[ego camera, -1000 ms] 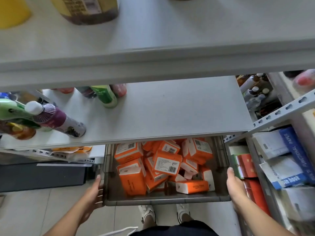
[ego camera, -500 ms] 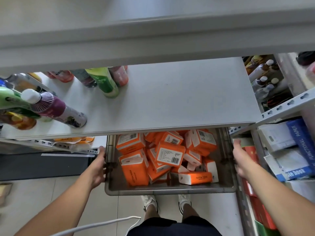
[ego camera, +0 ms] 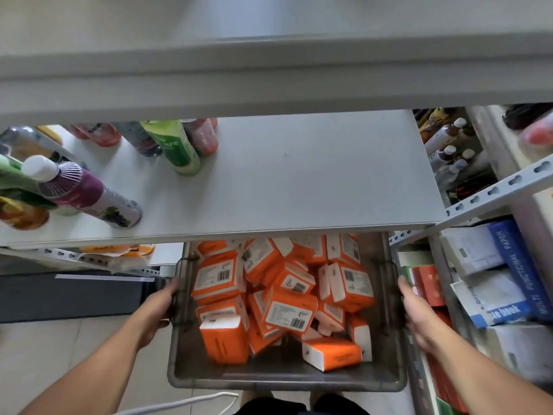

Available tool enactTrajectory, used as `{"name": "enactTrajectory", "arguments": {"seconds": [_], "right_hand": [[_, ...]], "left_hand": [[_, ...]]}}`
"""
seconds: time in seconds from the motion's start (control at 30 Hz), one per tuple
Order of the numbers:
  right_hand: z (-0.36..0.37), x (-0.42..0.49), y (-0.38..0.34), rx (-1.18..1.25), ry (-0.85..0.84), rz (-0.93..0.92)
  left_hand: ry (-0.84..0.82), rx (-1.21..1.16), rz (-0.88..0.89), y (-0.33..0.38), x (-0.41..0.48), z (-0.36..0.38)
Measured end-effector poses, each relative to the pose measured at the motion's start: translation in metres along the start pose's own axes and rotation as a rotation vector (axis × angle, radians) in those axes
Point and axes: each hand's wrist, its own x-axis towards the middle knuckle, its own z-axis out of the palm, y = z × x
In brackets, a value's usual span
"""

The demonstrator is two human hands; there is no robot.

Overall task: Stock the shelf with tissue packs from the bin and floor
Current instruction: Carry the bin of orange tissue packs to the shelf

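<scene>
Gripped at its two side rims, the grey bin is held between the left hand and the right hand. Orange tissue packs are heaped inside it, below a grey shelf on which bottles are stood.

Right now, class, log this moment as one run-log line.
left hand: grips left rim of translucent grey plastic bin | right hand: grips right rim | contents: jumbled orange-and-white tissue packs

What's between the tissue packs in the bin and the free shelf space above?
Only the shelf itself: its front edge overhangs the bin's far end, so packs there likely need pulling forward first. Its right part is bare; bottles stand at left. The left hand and right hand hold the bin's sides.
</scene>
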Motion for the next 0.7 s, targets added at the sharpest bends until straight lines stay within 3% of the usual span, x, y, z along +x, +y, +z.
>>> {"name": "enactTrajectory", "arguments": {"seconds": [0.3,0.7], "right_hand": [[0.003,-0.003,0.002,0.165,-0.071,-0.075],[0.071,-0.011,-0.005,-0.082,-0.214,-0.001]], "left_hand": [[0.102,-0.232,0.096,-0.010,-0.021,0.013],[0.374,-0.487,-0.140,-0.122,-0.095,-0.014]]}}
